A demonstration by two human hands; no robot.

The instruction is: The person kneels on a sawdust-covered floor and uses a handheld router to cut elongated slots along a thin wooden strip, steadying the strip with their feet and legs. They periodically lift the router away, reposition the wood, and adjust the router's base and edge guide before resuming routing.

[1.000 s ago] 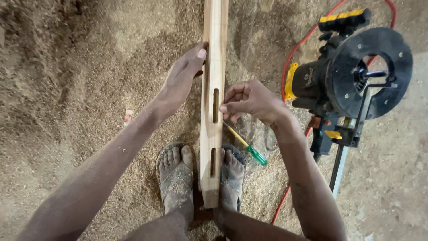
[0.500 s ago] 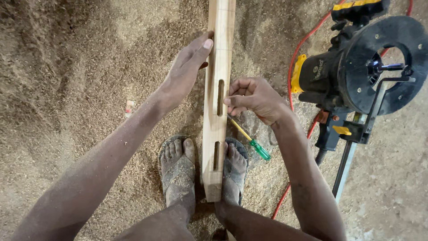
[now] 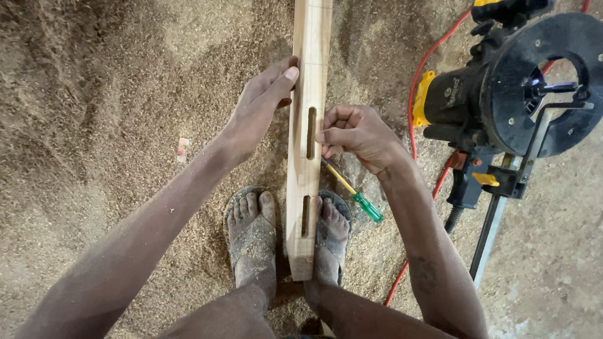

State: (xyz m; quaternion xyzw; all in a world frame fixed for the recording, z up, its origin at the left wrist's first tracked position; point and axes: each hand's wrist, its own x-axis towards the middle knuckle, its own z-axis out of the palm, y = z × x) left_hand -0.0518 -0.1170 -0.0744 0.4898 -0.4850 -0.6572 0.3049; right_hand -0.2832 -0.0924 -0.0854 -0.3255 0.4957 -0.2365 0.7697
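Observation:
A long pale wooden plank (image 3: pixel 306 176) with two narrow slots cut in its face stands on end between my two sandalled feet. My left hand (image 3: pixel 260 110) grips its left edge above the upper slot, fingertips on the wood. My right hand (image 3: pixel 358 135) is curled into a fist, with thumb and forefinger pressed against the plank's right edge beside the upper slot. A screwdriver (image 3: pixel 355 196) with a yellow shaft and green end slants out from under that fist over the sawdust. Whether the fist holds it is hidden.
Thick sawdust (image 3: pixel 113 125) covers the floor on the left and around my feet. A black and yellow power router (image 3: pixel 502 94) lies on its side at the right, with a metal guide bar (image 3: pixel 490 242) and a red cable (image 3: pixel 418 88) running past it.
Both hands keep their hold on the plank at nearly the same spots. The view has drifted slightly, so the router sits further right and higher in frame.

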